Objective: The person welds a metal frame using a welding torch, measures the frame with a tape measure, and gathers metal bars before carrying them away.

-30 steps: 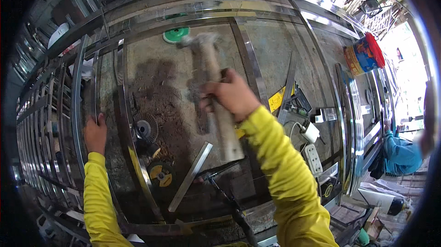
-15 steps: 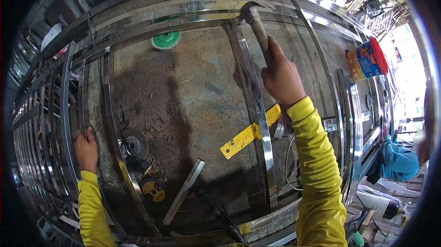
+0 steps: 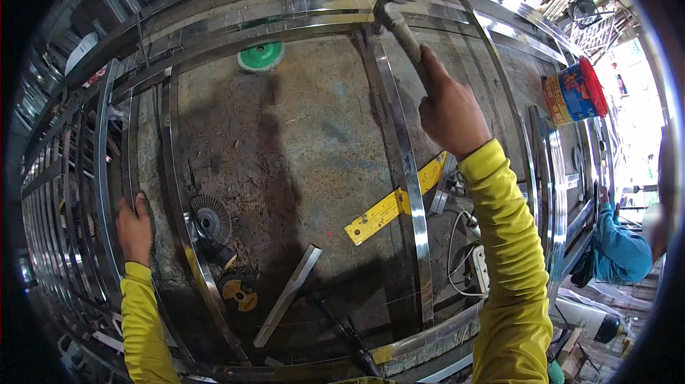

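My right hand [image 3: 455, 114] is closed round the handle of a claw hammer [image 3: 403, 31]. The hammer's head is at the joint where an upright shiny metal bar [image 3: 399, 130] meets the long far rail [image 3: 300, 22] of a metal frame. On the left, my left hand [image 3: 134, 230] is closed on a slim metal bar [image 3: 128, 148], with the thumb along it; part of its fingers is hidden. A yellow square [image 3: 374, 218] lies under the upright bar, below my right hand.
A green-backed disc [image 3: 260, 57] lies near the far rail. An angle grinder with a flap wheel [image 3: 208, 220], a cutting disc [image 3: 239, 294] and a short metal piece [image 3: 289, 295] lie nearer. A power strip [image 3: 479, 270], a bucket [image 3: 575, 91] and another person [image 3: 619, 248] are on the right.
My right hand and the hammer have shifted slightly right and down, uncovering the power strip beside my forearm. My left hand keeps its place on the bar.
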